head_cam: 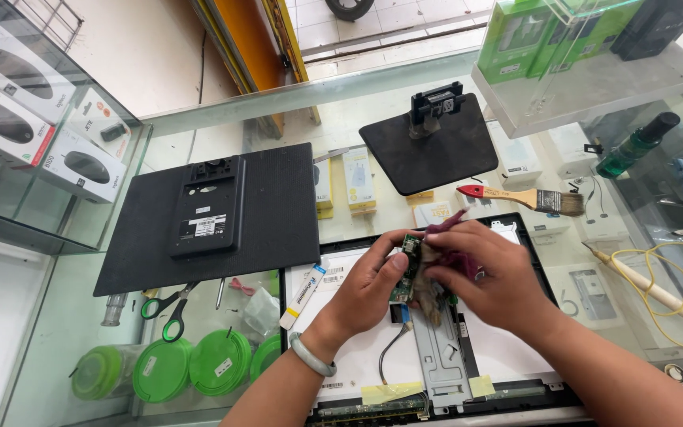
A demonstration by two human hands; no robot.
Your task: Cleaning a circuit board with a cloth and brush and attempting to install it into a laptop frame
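Both forearms rise from the bottom edge, cut off by the frame, the left wrist wearing a pale green bangle (312, 355). Left hand (369, 289) grips a small green circuit board (406, 269) by its edge, thumb on top, holding it above the opened monitor. Right hand (490, 273) is clenched around a dark red cloth (450, 237), pressing it against the board; fingers and cloth hide most of the board, so its parts are hard to make out.

Beneath the hands lies the opened monitor (515, 360) face down on the glass table (294, 103), with a metal bracket (440, 364), a thin cable (393, 348) and yellow tape strips. Its lower edge runs out of view. A white tube (303, 295) lies just beside its left corner.

Further left sit scissors with green handles (169, 310) and a screwdriver, and behind them the black back cover (211, 213). The monitor stand (428, 142) rests farther back. To the right lie a paintbrush with a red handle (523, 198), a soldering iron with a yellow cord (658, 292) and a green bottle (634, 146). Green-lidded tubs (191, 365) show blurred through the glass.
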